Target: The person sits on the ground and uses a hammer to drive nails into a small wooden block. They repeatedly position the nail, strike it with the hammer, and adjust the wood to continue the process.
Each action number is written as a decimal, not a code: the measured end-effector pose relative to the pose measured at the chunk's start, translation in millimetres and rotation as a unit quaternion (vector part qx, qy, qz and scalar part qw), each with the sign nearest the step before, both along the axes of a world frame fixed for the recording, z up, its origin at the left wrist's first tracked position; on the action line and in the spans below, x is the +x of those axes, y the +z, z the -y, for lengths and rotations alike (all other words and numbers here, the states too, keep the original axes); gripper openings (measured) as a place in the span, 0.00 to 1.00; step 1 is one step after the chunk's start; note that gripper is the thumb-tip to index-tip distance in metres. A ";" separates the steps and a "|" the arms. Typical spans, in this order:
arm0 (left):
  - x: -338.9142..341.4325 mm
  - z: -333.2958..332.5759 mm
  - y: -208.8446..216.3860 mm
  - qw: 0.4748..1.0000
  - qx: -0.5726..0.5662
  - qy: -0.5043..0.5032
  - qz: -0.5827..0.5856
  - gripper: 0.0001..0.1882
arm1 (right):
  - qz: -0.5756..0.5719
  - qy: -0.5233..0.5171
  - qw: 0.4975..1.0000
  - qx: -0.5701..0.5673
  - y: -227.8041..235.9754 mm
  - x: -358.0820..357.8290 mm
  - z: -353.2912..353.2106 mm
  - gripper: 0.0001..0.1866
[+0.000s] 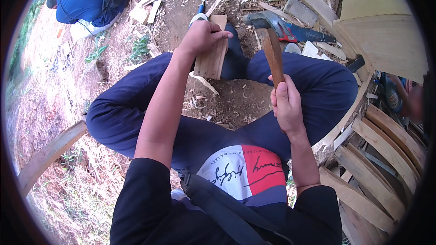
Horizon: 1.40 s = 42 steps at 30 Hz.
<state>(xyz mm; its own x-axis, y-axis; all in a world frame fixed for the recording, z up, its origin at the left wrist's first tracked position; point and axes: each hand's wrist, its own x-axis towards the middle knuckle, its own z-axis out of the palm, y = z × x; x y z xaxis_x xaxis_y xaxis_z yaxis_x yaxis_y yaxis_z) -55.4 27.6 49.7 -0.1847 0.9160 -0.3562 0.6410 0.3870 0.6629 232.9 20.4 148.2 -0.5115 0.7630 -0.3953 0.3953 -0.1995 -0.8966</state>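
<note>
My right hand (287,103) is wrapped round the wooden handle of a hammer (272,56). The hammer is raised, its grey metal head pointing away from me. My left hand (206,37) is closed at the far end of a short wooden block (210,62), its thumb stretched to the right across the wood. The fingers' underside is hidden. Just beyond that hand lies a chisel (202,5) with a blue part and a narrow metal blade; its near end is hidden. A foot in dark cloth (234,54) rests right beside the block.
A handsaw (313,35) with a red handle lies beyond the hammer. Curved planks (377,163) are stacked at the right, near a large pale wooden panel (386,38). Wood scraps and shavings litter the dirt. A person in blue (88,0) crouches at the far left; another person (402,95) is partly visible right.
</note>
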 end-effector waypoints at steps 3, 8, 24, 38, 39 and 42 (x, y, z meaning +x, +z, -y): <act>-0.5 7.1 -3.1 0.997 0.069 -0.004 0.030 0.18 | -0.004 0.001 1.000 -0.005 1.2 -0.7 -0.2 0.21; 12.4 17.6 -18.9 0.961 0.173 0.093 0.196 0.14 | -0.003 -0.005 1.000 -0.019 -4.5 -1.2 -1.8 0.20; 15.1 26.8 -33.3 0.956 0.252 0.098 0.112 0.08 | 0.126 0.104 0.982 0.095 -17.2 -16.9 10.1 0.17; 22.7 25.7 -27.3 0.938 0.338 0.072 0.036 0.08 | 0.137 0.109 0.972 0.157 3.5 -32.4 8.6 0.18; 23.6 26.5 -25.7 0.942 0.322 0.082 0.049 0.08 | 0.116 0.098 0.977 0.148 16.7 -34.7 7.6 0.18; 25.1 25.7 -21.9 0.951 0.287 0.097 0.069 0.08 | 0.102 0.088 0.978 0.157 21.8 -36.6 10.0 0.17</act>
